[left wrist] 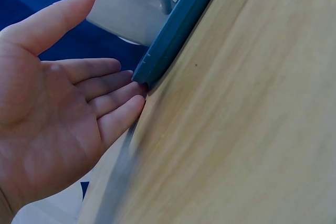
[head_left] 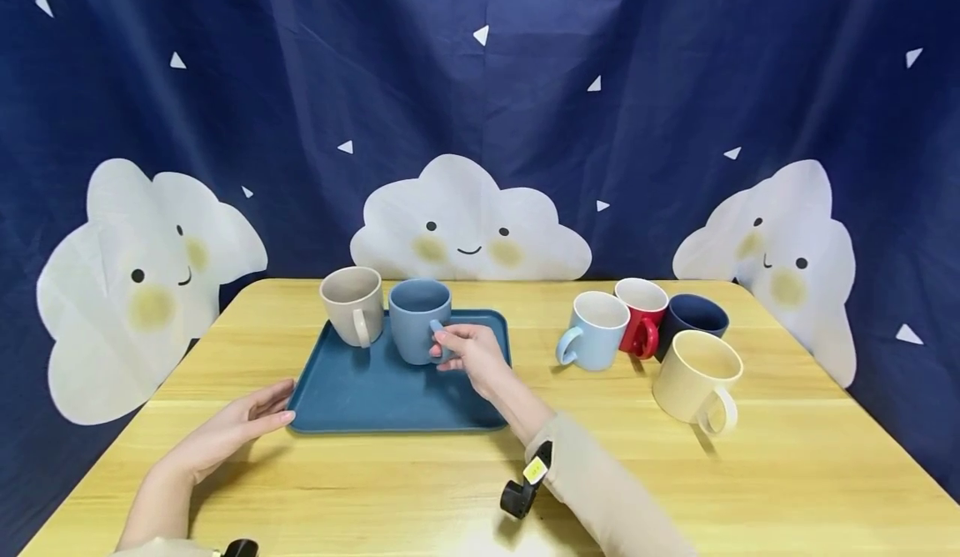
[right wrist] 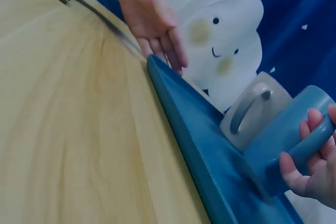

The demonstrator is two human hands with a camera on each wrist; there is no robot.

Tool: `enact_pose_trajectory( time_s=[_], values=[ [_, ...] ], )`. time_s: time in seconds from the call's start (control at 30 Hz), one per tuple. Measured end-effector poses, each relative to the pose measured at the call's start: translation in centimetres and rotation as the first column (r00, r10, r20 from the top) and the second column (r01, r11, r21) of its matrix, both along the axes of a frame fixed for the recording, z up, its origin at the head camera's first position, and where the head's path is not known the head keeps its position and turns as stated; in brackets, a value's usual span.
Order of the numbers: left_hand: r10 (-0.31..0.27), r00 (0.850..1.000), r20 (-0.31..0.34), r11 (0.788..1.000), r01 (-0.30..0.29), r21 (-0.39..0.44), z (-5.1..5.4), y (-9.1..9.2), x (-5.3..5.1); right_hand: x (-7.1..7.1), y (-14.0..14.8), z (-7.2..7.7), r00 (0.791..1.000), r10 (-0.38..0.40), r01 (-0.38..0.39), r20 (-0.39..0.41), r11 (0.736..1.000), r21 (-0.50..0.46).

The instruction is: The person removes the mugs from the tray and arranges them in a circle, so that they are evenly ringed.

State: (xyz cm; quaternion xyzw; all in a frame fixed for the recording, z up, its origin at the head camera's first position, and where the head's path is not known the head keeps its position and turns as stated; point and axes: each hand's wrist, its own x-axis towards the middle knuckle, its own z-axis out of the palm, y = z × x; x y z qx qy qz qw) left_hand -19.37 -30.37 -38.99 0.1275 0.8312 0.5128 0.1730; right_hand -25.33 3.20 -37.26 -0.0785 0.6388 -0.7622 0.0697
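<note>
A teal tray (head_left: 375, 407) lies on the table, with a beige mug (head_left: 348, 303) at its back left corner. Right of that mug, the blue mug (head_left: 415, 323) is on or just over the tray; I cannot tell if its base touches. My right hand (head_left: 480, 357) grips its handle, fingers curled round it in the right wrist view. At the tray's left front corner is my left hand (head_left: 240, 419), its fingers extended and the fingertips against the rim, as the left wrist view (left wrist: 58, 114) of the hand also shows.
To the right stand a light blue mug (head_left: 596, 336), a red mug (head_left: 641, 323), a navy mug (head_left: 693, 317) and a cream mug (head_left: 686, 382), close together. Behind the wooden table (head_left: 390, 490) hangs a dark blue cloth (head_left: 480, 115) with clouds.
</note>
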Motion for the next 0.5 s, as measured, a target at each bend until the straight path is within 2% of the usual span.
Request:
enact_pose_trajectory(
  time_s=[0.1, 0.23, 0.37, 0.5],
  values=[
    [0.000, 1.000, -0.001, 1.000, 0.000, -0.001, 0.1, 0.0, 0.0, 0.7, 0.8, 0.6, 0.999, 0.025, -0.025, -0.025, 1.000, -0.003],
    [-0.003, 1.000, 0.002, 1.000, 0.003, -0.003, 0.3, 0.0, 0.0, 2.0, 2.0, 1.4, 0.997, 0.071, -0.072, -0.024, 0.996, -0.056],
    [-0.006, 1.000, 0.003, 1.000, 0.006, -0.009, 0.3, 0.1, 0.0, 3.6, 3.5, 2.4, 0.993, 0.121, -0.121, -0.008, 0.986, -0.118],
    [-0.006, 1.000, 0.006, 1.000, 0.006, -0.009, 0.2, 0.0, -0.1, 5.2, 5.2, 3.1, 0.985, 0.169, -0.173, -0.037, 0.975, -0.136]
  ],
)
